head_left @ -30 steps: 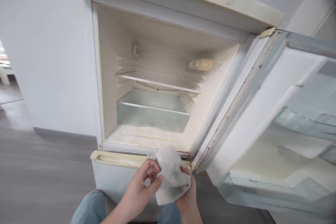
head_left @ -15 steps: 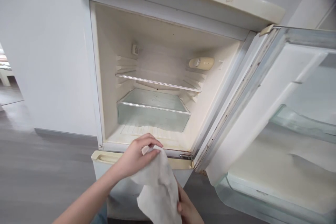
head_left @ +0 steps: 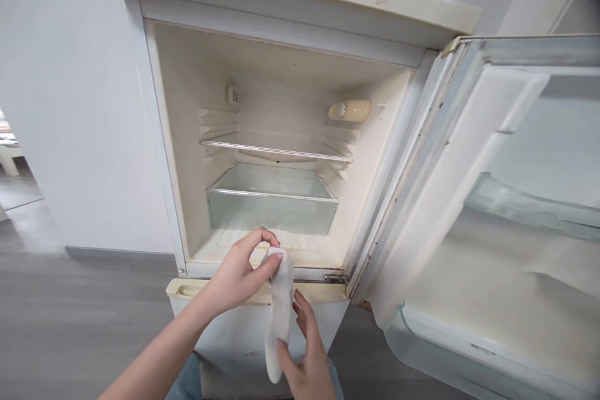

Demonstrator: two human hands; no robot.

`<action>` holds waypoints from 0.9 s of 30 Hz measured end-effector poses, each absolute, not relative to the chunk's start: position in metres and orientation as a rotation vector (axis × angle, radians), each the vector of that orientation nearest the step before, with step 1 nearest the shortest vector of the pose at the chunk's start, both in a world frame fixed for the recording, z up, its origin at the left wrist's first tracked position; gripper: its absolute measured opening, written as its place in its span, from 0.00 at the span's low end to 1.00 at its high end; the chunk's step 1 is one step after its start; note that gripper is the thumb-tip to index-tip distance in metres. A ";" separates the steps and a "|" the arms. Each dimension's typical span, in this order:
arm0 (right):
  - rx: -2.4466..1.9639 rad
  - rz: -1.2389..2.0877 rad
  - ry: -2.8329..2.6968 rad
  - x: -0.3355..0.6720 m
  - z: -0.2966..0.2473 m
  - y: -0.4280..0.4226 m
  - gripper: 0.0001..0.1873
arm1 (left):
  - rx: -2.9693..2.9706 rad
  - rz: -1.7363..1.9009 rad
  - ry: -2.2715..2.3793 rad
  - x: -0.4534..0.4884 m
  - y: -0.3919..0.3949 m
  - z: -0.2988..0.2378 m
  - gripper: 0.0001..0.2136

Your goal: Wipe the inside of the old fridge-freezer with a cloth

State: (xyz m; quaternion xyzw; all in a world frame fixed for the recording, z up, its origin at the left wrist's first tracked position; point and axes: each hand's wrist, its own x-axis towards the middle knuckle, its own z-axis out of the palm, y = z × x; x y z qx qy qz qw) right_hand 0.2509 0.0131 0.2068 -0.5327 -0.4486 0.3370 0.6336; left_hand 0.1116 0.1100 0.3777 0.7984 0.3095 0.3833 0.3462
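Observation:
A white cloth [head_left: 281,300], gathered into a long narrow strip, hangs in front of the refrigerator. My left hand [head_left: 244,272] is closed on its upper end, pinching it between thumb and fingers. Below and to the right, my right hand [head_left: 309,350] is beside the strip, its thumb touching the lower part while the fingers are spread apart from it. Behind the hands, the refrigerator [head_left: 300,37] stands with its upper door swung out to the right. Inside are a glass shelf [head_left: 276,149] and a clear greenish drawer [head_left: 272,211].
The open refrigerator door [head_left: 473,137], with clear door racks [head_left: 534,203], takes up the right side. Beneath the compartment is the closed lower door [head_left: 239,337]. A white wall [head_left: 79,106] and grey floor [head_left: 94,319] lie to the left.
The cloth was spread wide and loose; now it is gathered into a narrow strip. My right hand has come up from behind it and its fingers have opened. The view has shifted slightly.

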 end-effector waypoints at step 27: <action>-1.137 1.222 -0.123 0.274 0.207 0.021 0.21 | 1.551 0.907 1.173 0.102 0.109 0.321 0.14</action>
